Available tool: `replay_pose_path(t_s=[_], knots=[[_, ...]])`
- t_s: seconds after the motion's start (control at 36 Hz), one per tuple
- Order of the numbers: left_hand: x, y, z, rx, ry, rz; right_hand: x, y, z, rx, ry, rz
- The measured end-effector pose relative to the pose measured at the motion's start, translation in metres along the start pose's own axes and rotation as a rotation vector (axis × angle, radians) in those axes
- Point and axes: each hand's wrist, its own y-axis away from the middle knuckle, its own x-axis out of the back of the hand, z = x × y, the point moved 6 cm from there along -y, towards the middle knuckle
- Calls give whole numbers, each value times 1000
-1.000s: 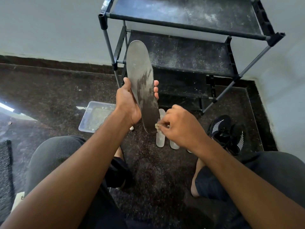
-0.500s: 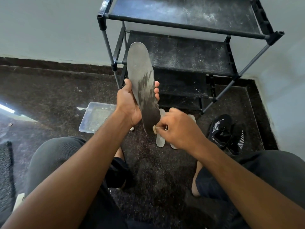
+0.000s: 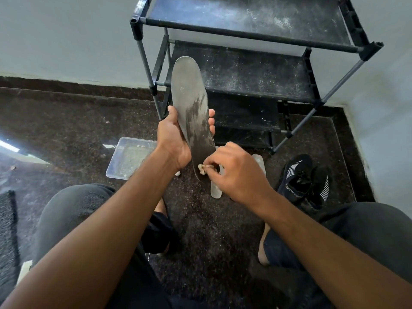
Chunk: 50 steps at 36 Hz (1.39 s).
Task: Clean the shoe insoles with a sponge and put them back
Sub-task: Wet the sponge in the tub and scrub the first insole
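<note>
A long grey insole (image 3: 190,103) stands upright in front of me, its lower half darker and wet. My left hand (image 3: 172,139) grips it around the middle, thumb on the left edge and fingertips on the right. My right hand (image 3: 236,172) pinches a small beige sponge piece (image 3: 201,168) and presses it against the insole's lower end. Two pale insoles (image 3: 215,190) lie on the floor behind my right hand, partly hidden. A pair of black shoes (image 3: 305,179) with white stripes sits on the floor at the right.
A clear plastic tray (image 3: 128,160) lies on the dark speckled floor to the left. A black shoe rack (image 3: 252,70) with dusty shelves stands against the wall ahead. My knees frame the lower view, and a dark mat (image 3: 6,230) edges the far left.
My right hand has slid the sponge a little left and up along the insole's lower end. The left hand and insole have hardly moved.
</note>
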Motion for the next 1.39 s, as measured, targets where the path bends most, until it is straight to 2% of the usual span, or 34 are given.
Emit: replay_pose_path(t_s=[0.08,0.11,0.25,0.31,0.44,0.5,0.64,0.69,0.83,1.0,1.11,1.25,1.39], knots=[[3,0,0,2,0,3,-15,4,3,25,98,-258],[3,0,-1,0,-8,6,-15,5,6,26,133,-273],[3,-1,-2,5,-40,8,9,-3,18,-33,105,38],[1,0,-3,9,-54,4,9,-5,16,-30,88,73],[2,1,-5,26,-61,8,-21,5,13,-17,-26,-305],[2,1,-6,31,-61,7,-14,3,16,-21,-49,-244],[-3,3,-10,30,-113,10,17,-7,24,-34,54,117],[-5,4,-14,45,-122,0,17,-5,19,-28,50,174],[-1,6,-20,69,-203,6,0,3,2,12,-41,96],[1,6,-17,62,-205,25,7,-1,14,-92,-310,72],[0,6,-18,66,-185,26,8,-2,18,-90,-185,92],[-1,6,-25,96,-215,7,4,0,2,83,-75,119],[-5,11,-42,127,-309,-40,27,-15,18,11,-14,307]])
